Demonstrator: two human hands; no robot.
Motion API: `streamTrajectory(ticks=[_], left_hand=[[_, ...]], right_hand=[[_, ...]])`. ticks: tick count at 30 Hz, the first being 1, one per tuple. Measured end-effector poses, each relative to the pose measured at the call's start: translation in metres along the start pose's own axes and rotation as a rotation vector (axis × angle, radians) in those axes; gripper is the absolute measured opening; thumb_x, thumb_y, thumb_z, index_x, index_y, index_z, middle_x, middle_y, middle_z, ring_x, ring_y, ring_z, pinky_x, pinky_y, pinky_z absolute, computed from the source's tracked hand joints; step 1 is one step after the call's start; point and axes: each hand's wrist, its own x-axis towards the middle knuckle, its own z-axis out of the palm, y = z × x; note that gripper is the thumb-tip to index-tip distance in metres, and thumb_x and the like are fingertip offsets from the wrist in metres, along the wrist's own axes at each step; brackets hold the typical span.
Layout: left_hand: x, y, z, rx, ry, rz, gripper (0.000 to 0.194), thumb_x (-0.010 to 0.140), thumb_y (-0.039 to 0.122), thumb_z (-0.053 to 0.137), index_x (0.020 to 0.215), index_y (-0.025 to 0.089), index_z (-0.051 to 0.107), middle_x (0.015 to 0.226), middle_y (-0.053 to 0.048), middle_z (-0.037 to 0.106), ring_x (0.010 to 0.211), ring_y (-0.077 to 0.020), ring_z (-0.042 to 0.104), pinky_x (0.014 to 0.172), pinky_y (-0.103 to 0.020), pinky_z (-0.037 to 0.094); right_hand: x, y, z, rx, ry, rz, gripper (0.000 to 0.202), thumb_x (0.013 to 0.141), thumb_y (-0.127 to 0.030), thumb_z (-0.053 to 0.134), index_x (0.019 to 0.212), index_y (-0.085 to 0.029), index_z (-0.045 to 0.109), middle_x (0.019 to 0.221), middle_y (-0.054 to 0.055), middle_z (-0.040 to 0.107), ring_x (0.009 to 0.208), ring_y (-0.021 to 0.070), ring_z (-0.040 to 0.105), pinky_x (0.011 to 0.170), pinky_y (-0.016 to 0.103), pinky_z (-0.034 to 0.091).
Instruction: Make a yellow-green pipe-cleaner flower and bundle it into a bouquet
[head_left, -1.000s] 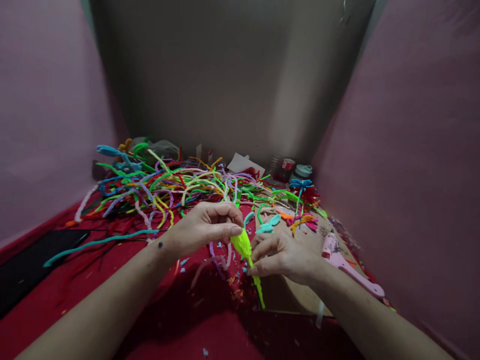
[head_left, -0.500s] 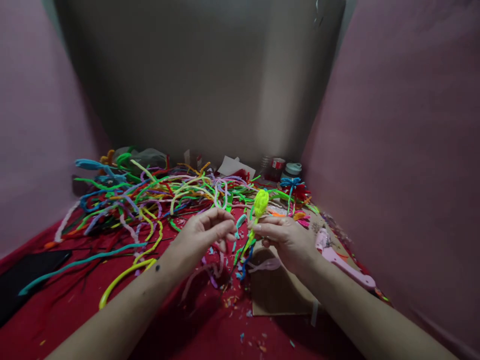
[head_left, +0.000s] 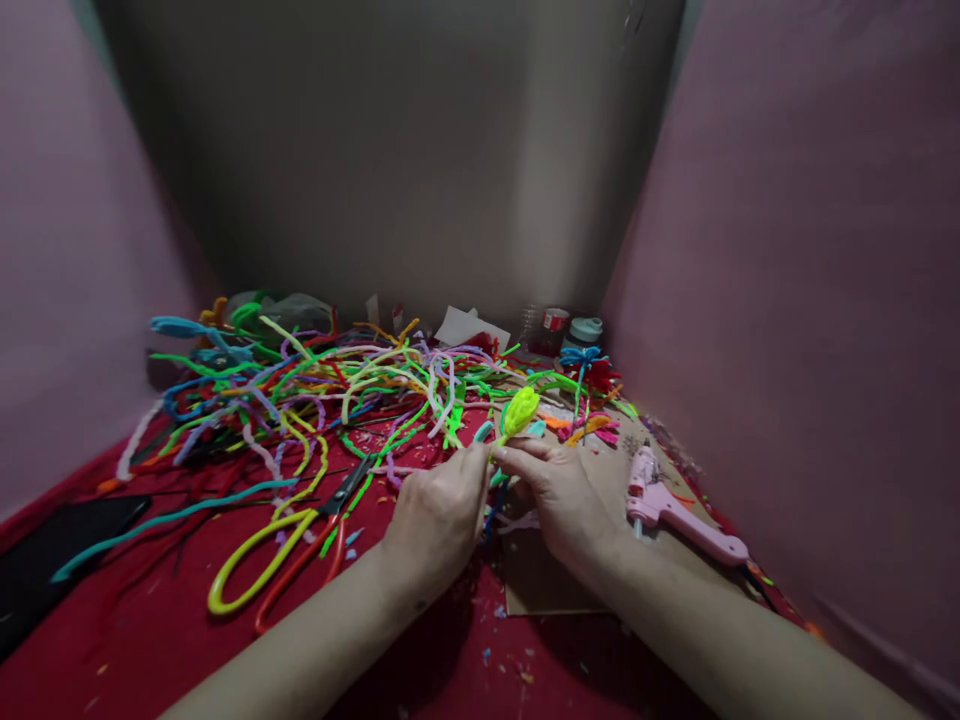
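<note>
A yellow-green fuzzy bud [head_left: 522, 410] made of pipe cleaner points up between my hands, slightly tilted to the right. Its stem is pinched by the fingertips of my right hand [head_left: 562, 490]. My left hand [head_left: 442, 500] is closed on the same stem just to the left, its fingertips touching those of the right. Most of the stem is hidden by the fingers. Below the hands, a blue strand and a pale strand show in part.
A tangled pile of colourful pipe cleaners [head_left: 375, 375] spans the back. Scissors [head_left: 330, 510] lie at left, near a black flat object [head_left: 67, 550]. A pink glue gun [head_left: 682, 515] rests on cardboard [head_left: 551, 585] at right. Jars [head_left: 585, 332] stand behind.
My left hand has moved right and closed on the stem beside my right hand. The scissors, hidden by my left forearm before, now show more fully.
</note>
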Motion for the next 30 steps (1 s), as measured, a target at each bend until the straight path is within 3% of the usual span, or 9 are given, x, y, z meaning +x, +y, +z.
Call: streamTrajectory(ticks=[2,7,13,18,23,27,30], left_hand=[[0.001,-0.003,-0.001,-0.003,0.013,0.017,0.015,0.088,0.017,0.039,0.082,0.021,0.052,0.066,-0.001,0.052,0.056,-0.0142,0.048,0.055,-0.026,0.032],[0.004,-0.003,-0.007,-0.264,0.067,-0.082,0.017,0.089,0.021,0.040,0.073,0.022,0.048,0.060,0.004,0.046,0.052,-0.0110,0.044,0.055,-0.022,0.034],[0.005,0.007,-0.016,-0.634,0.069,-0.232,0.017,0.087,0.030,0.048,0.077,0.020,0.058,0.061,0.004,0.048,0.055,-0.0100,0.042,0.053,-0.021,0.034],[0.007,0.015,-0.019,-1.123,-0.060,-0.460,0.023,0.081,0.036,0.058,0.068,0.018,0.051,0.049,0.009,0.037,0.040,-0.0044,0.026,0.039,-0.018,0.021],[0.009,0.011,-0.019,-1.504,-0.276,-0.599,0.027,0.078,0.037,0.062,0.068,0.018,0.046,0.046,0.011,0.038,0.032,-0.0008,0.017,0.033,-0.015,0.015],[0.011,0.009,-0.018,-1.484,-0.304,-0.597,0.025,0.080,0.038,0.060,0.071,0.019,0.047,0.048,0.010,0.040,0.031,-0.0014,0.018,0.031,-0.015,0.016],[0.009,0.011,-0.014,-1.149,-0.196,-0.501,0.023,0.084,0.037,0.053,0.070,0.018,0.050,0.049,0.008,0.043,0.035,-0.0041,0.029,0.036,-0.017,0.023]], right_hand=[[0.000,0.002,0.001,0.015,-0.013,0.013,0.024,0.068,-0.040,0.070,0.066,-0.016,0.068,0.063,-0.002,0.053,0.055,0.0093,0.040,0.052,0.024,0.030],[0.000,0.001,0.002,0.024,-0.090,0.015,0.018,0.068,-0.036,0.070,0.078,-0.021,0.073,0.067,-0.002,0.057,0.052,0.0081,0.034,0.053,0.024,0.029],[-0.004,-0.006,0.002,0.032,-0.149,0.025,0.021,0.071,-0.037,0.067,0.084,-0.021,0.073,0.069,-0.001,0.059,0.053,0.0085,0.034,0.052,0.024,0.028],[0.000,0.000,-0.005,0.200,-0.183,0.130,0.020,0.068,-0.029,0.071,0.085,-0.019,0.071,0.066,-0.003,0.057,0.054,0.0073,0.041,0.051,0.021,0.030],[0.002,0.001,-0.010,0.335,-0.209,0.206,0.021,0.062,-0.021,0.075,0.082,-0.018,0.071,0.070,-0.001,0.062,0.060,0.0084,0.052,0.054,0.019,0.036],[0.002,0.000,-0.008,0.314,-0.134,0.189,0.018,0.057,-0.020,0.076,0.074,-0.017,0.070,0.071,0.000,0.064,0.062,0.0098,0.054,0.056,0.020,0.038],[0.001,0.004,-0.007,0.306,-0.073,0.137,0.018,0.058,-0.020,0.075,0.075,-0.018,0.069,0.072,-0.002,0.064,0.059,0.0080,0.050,0.054,0.019,0.034]])
